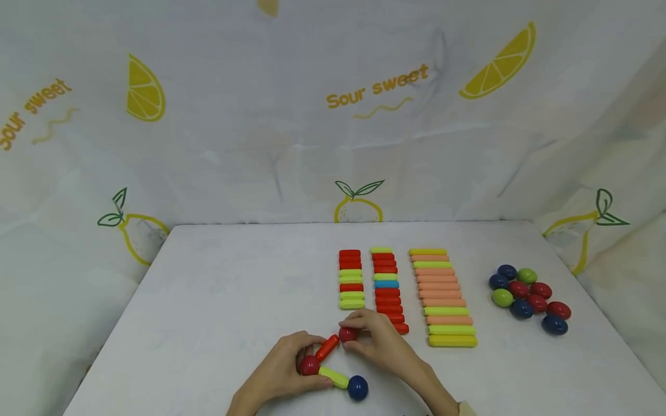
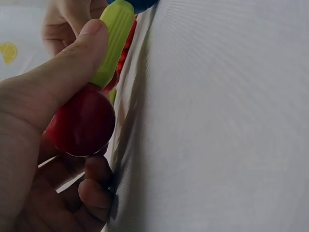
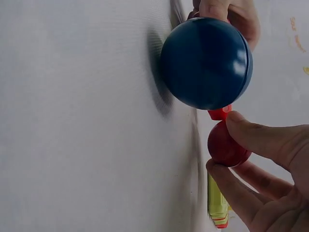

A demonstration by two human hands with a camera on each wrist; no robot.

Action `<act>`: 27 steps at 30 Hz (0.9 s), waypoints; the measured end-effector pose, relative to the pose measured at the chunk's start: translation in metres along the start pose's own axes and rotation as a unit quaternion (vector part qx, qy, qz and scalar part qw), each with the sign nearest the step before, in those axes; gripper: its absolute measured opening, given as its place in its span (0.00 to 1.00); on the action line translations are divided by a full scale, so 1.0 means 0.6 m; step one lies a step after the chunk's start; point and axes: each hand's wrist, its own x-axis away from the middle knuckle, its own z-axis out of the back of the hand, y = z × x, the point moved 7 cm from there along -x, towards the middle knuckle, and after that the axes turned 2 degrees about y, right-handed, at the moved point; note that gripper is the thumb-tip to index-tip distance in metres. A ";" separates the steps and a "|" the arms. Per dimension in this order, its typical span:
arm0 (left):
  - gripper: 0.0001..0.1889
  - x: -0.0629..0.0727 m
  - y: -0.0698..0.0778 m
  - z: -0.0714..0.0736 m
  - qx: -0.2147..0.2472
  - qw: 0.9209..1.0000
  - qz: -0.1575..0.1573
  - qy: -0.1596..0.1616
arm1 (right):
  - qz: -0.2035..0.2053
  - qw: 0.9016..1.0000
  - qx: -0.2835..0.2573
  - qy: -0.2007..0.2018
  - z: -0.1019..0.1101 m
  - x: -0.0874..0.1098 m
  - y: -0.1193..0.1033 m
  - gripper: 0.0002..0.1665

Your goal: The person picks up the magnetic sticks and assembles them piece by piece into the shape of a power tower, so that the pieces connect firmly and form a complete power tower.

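At lower centre, your left grip holds one red ball, your right grip pinches another red ball; probably light, hard, slippery: pinch mid-ball.

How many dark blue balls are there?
5. One dark blue ball sits at the end of the yellow-green stick the left hand touches. Four lie at far right: two at the back, one nearer, one nearest. None looks hidden.
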 end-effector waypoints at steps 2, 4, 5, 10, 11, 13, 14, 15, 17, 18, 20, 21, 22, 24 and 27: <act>0.33 0.000 0.000 0.000 0.000 1.000 -0.004 0.004 | 0.006 1.000 -0.015 -0.007 0.000 -0.002 0.002 0.21; 0.33 0.000 0.000 0.000 0.001 1.000 -0.003 0.007 | 0.013 0.999 -0.028 -0.013 0.000 -0.004 0.004 0.21; 0.33 0.000 0.000 0.000 0.000 1.000 -0.003 0.010 | 0.018 0.999 -0.033 -0.017 0.000 -0.004 0.005 0.21; 0.32 0.001 0.003 0.000 -0.002 1.000 -0.005 0.022 | 0.031 0.997 -0.063 -0.033 -0.004 -0.007 0.004 0.21; 0.32 0.001 0.004 -0.001 -0.002 1.000 -0.006 0.024 | 0.032 0.997 -0.068 -0.037 -0.006 -0.008 0.004 0.21; 0.32 0.001 0.005 -0.002 0.000 1.000 -0.008 0.024 | 0.034 0.996 -0.074 -0.045 -0.009 -0.011 0.001 0.22; 0.33 0.000 0.006 -0.004 0.002 1.000 -0.010 0.023 | 0.034 0.995 -0.076 -0.049 -0.011 -0.013 -0.001 0.23; 0.33 0.000 0.006 -0.005 0.003 1.000 -0.012 0.022 | 0.034 0.995 -0.077 -0.053 -0.013 -0.014 -0.002 0.23; 0.35 -0.001 0.006 -0.007 0.006 1.000 -0.010 0.017 | 0.034 0.995 -0.075 -0.060 -0.015 -0.018 -0.005 0.24; 0.36 -0.001 0.005 -0.008 0.007 1.000 -0.008 0.016 | 0.034 0.995 -0.071 -0.061 -0.015 -0.019 -0.006 0.25; 0.39 -0.002 0.004 -0.009 0.008 1.000 -0.007 0.016 | 0.033 0.997 -0.054 -0.047 -0.011 -0.023 -0.008 0.25; 0.40 -0.002 0.002 -0.010 0.008 1.000 -0.003 0.016 | 0.033 0.998 -0.036 -0.029 -0.007 -0.025 -0.008 0.24; 0.42 -0.002 0.001 -0.010 0.010 1.000 0.000 0.017 | 0.033 0.999 -0.011 -0.007 -0.002 -0.028 -0.008 0.23; 0.44 -0.003 -0.001 -0.010 0.010 1.000 0.002 0.019 | 0.029 0.998 0.046 0.042 0.009 -0.033 -0.008 0.20; 0.45 -0.004 -0.004 -0.010 0.012 1.000 0.010 0.019 | 0.012 0.987 0.131 0.097 0.018 -0.039 -0.007 0.15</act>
